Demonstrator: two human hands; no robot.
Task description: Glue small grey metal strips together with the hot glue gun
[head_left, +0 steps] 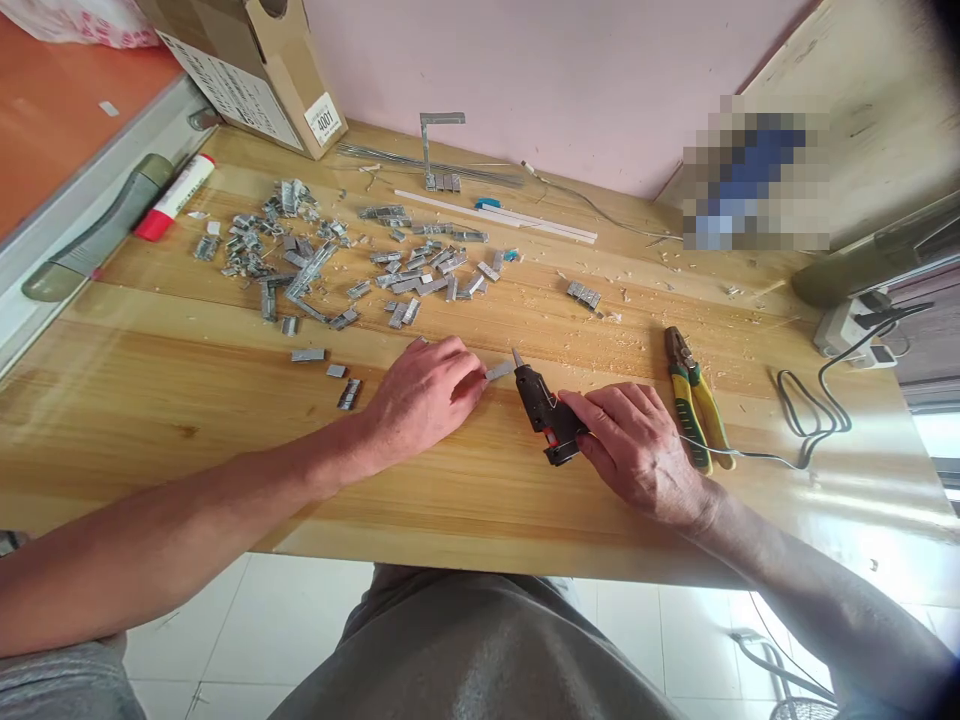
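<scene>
My left hand [429,400] pinches a small grey metal strip [499,371] between thumb and fingers, just above the wooden table. Facing it, my right hand [637,445] is closed round a black glue gun [541,410], whose nozzle points up and left, close to the strip's right end. Left of my left hand lie a few small metal pieces, among them a flat one [307,355] and a darker one [349,394]. Beyond both hands, several staple-like metal pieces [409,275] are scattered in a loose heap. An angled metal assembly [426,150] stands upright near the wall.
Pliers [709,410] with green and yellow handles lie right of my right hand. A cable [780,462] runs to a power strip [855,335]. A cardboard box [259,80], a red-and-white marker [176,197], thin wires [435,165] and white strips [495,215] are along the back.
</scene>
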